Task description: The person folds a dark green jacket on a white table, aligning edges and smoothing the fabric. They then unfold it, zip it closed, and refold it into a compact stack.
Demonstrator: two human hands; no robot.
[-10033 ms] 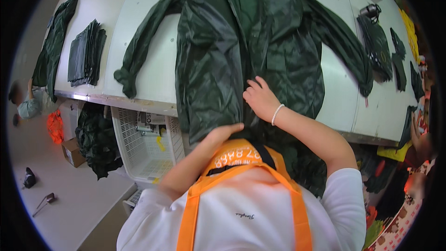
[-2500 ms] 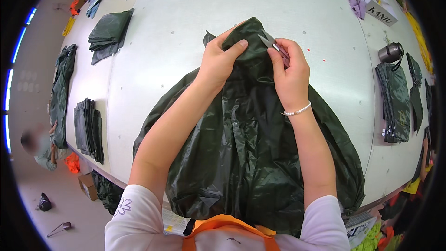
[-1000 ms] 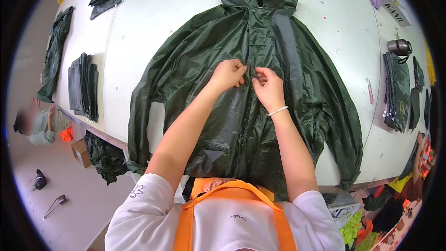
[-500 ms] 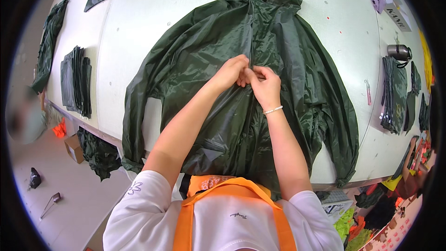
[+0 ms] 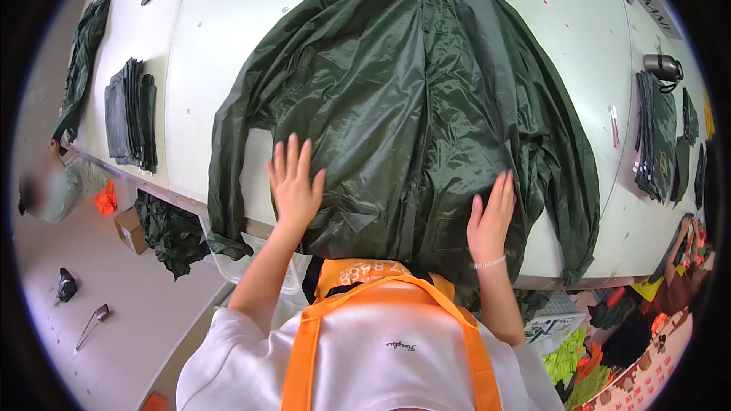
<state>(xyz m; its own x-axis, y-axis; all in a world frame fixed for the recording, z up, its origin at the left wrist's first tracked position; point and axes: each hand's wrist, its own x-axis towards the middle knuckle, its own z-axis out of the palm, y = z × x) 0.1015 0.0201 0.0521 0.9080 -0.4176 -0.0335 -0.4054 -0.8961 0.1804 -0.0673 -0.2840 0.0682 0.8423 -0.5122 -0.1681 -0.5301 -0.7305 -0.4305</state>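
A shiny dark green rain jacket (image 5: 373, 106) lies front side up on the white table, its collar at the far side and its hem at the near edge. Both sleeves hang down along its sides. My left hand (image 5: 295, 189) rests flat with spread fingers at the lower left side of the jacket. On the lower right part, my right hand (image 5: 491, 217) lies with fingers stretched out and the thumb apart. Neither hand holds anything. The front placket runs down the middle, closed along the part I can see.
Folded dark green garments are stacked on the left (image 5: 131, 116) and the right (image 5: 655, 137). A metal flask (image 5: 662, 68) stands beyond the right stack. A small pinkish tool (image 5: 614, 125) lies nearer. Another person (image 5: 65, 183) is at the far left. A cardboard box (image 5: 131, 230) stands below the table.
My hands have left the middle of the placket, where they pinched it together, and moved apart and nearer to me, opening onto the jacket's lower sides.
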